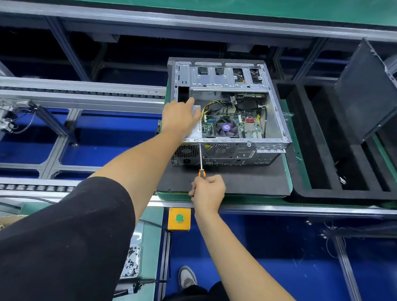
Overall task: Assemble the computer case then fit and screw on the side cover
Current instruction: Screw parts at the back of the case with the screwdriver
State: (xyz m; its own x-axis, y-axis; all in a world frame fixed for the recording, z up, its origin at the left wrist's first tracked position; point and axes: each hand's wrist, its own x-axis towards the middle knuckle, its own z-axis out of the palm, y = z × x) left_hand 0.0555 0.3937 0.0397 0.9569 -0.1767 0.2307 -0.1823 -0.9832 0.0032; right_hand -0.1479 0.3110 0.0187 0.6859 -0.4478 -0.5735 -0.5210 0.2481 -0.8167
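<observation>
Right hand is wrapped around the orange-handled screwdriver, tip up against the rear panel of the computer case at mid-frame, while the left hand presses flat-fingered on the power supply inside. If that hand eases off, I reckon the unit shifts and the screw cross-threads or the tip slips. Side cover leans at upper right.

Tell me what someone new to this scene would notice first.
The open computer case lies mid-frame on a dark mat, its motherboard and fan exposed. The left hand rests on the silver power supply inside, while the right hand grips an orange-handled screwdriver tipped against the case's rear edge. Nearer the person sits a yellow box with a green button.
</observation>
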